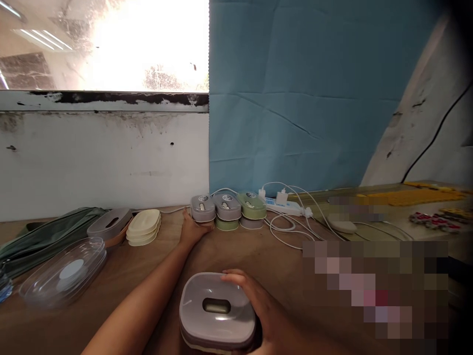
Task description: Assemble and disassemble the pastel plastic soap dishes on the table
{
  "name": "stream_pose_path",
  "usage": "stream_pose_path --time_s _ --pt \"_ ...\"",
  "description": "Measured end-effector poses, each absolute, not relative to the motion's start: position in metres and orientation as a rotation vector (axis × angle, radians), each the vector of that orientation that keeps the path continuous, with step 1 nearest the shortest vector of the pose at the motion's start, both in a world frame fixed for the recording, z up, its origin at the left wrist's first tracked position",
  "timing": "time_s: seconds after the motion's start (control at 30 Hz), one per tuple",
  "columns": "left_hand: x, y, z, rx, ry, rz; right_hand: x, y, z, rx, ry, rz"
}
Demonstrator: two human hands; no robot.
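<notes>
Your right hand [264, 306] grips the slotted grey box [207, 320]; beyond that box, your left hand [194, 230] clasps a stickered grey container [203, 213].

The bare left arm [148, 296] extends diagonally forward from the lower edge, the left hand [194, 230] at its far end with fingers curled and partly hidden. The right hand [264, 305] lies nearer the body, fingers spread forward and bent; the right forearm [306, 340] appears foreshortened and dim.
</notes>
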State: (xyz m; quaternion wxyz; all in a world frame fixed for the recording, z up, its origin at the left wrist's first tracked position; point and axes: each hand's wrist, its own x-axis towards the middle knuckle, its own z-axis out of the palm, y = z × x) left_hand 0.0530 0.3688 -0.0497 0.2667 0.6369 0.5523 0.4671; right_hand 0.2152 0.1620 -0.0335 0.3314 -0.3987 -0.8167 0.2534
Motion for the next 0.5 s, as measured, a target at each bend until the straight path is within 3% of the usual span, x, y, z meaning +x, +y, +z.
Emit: stream_pose_path --time_s 0.5 --pt "0.026 0.335 -0.056 1.503 1.294 1.304 0.215 0.161 -0.032 -1.042 -2.088 0.674"
